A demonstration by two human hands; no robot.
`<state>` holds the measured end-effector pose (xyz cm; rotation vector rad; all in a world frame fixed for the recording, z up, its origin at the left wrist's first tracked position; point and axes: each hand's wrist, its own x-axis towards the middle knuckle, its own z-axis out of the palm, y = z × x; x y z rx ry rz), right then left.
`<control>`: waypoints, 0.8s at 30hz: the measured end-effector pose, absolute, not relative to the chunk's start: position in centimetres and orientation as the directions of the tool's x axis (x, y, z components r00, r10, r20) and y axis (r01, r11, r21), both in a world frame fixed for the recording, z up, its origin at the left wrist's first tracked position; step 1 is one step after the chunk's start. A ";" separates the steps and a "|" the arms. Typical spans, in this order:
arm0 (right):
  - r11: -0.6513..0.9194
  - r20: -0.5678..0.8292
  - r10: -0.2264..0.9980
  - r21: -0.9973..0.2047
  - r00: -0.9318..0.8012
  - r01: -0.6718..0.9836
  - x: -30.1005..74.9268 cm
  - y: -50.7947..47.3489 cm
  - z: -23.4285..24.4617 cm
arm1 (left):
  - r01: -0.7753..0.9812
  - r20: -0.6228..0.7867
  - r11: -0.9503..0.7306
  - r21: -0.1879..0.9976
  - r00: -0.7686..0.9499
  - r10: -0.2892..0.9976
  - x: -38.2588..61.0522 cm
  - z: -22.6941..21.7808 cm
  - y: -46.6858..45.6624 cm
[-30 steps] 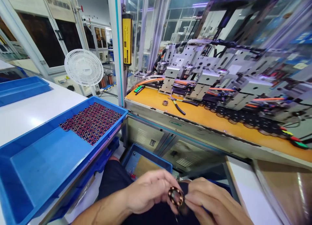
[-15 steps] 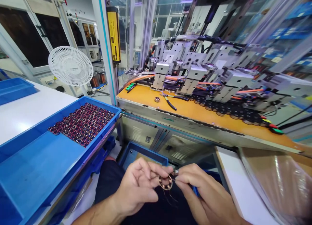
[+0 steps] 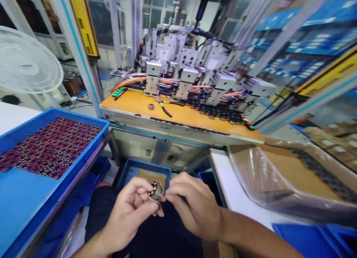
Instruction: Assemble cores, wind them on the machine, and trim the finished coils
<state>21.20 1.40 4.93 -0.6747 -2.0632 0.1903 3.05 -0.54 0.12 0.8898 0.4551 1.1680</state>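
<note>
One copper-wound ring (image 3: 157, 192) in the left fingers (image 3: 145, 212); fan label (image 3: 26, 66) blurred.

Tray (image 3: 28, 202) of parts (image 3: 58, 146) left of the left grip (image 3: 129, 213). Box (image 3: 279, 161) right of the right grip (image 3: 195, 206). Beyond both, pliers (image 3: 166, 111) on the counter (image 3: 134, 101), before a machine (image 3: 189, 76).

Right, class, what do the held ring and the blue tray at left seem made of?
Ring: probably metal, with a dull grey outer side and copper-coloured segments at one end. Blue tray: likely smooth plastic, judging by its even colour.
</note>
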 end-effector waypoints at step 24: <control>-0.089 -0.025 0.946 -0.979 -0.322 -0.186 19.8 0.3 4.5 | -0.294 0.384 -0.349 0.890 0.070 0.921 2.2 -1.2 0.6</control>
